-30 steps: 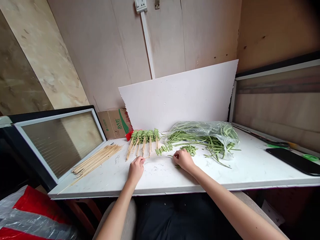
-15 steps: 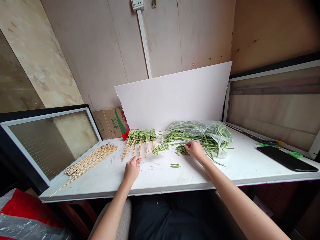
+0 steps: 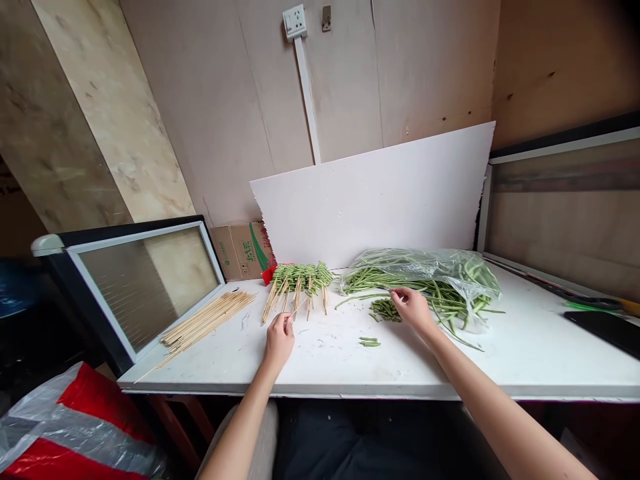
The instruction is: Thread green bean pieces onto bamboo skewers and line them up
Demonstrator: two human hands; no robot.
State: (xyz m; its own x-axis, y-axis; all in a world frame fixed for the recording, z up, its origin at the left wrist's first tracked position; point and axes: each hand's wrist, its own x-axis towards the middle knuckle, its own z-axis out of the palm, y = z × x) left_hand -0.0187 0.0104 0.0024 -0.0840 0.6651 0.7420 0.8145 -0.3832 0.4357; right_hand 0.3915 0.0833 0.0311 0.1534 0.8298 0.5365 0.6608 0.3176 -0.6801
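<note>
My left hand (image 3: 280, 339) is closed on the lower end of a thin bamboo skewer (image 3: 299, 308), which slants up and right toward the bean skewers. Green bean pieces (image 3: 314, 288) show around its far end; whether they are on it or on the stack behind, I cannot tell. The stacked bean skewers (image 3: 295, 277) lie behind, sticks toward me. My right hand (image 3: 413, 308) is pinched at the edge of a pile of cut bean pieces (image 3: 384, 310); what its fingertips hold is hidden. A few cut pieces (image 3: 370, 342) lie apart in front.
Bare bamboo skewers (image 3: 207, 321) lie at the left of the white table (image 3: 320, 370). A clear plastic bag of long green beans (image 3: 425, 270) sits behind my right hand. A white board (image 3: 370, 200) and a cardboard box (image 3: 240, 250) stand behind. A black phone (image 3: 607, 328) lies at right.
The view has shifted left. The skewer in my left hand pointed right with bean pieces at its end; now it tilts up toward the stack. My right hand stays by the cut pieces.
</note>
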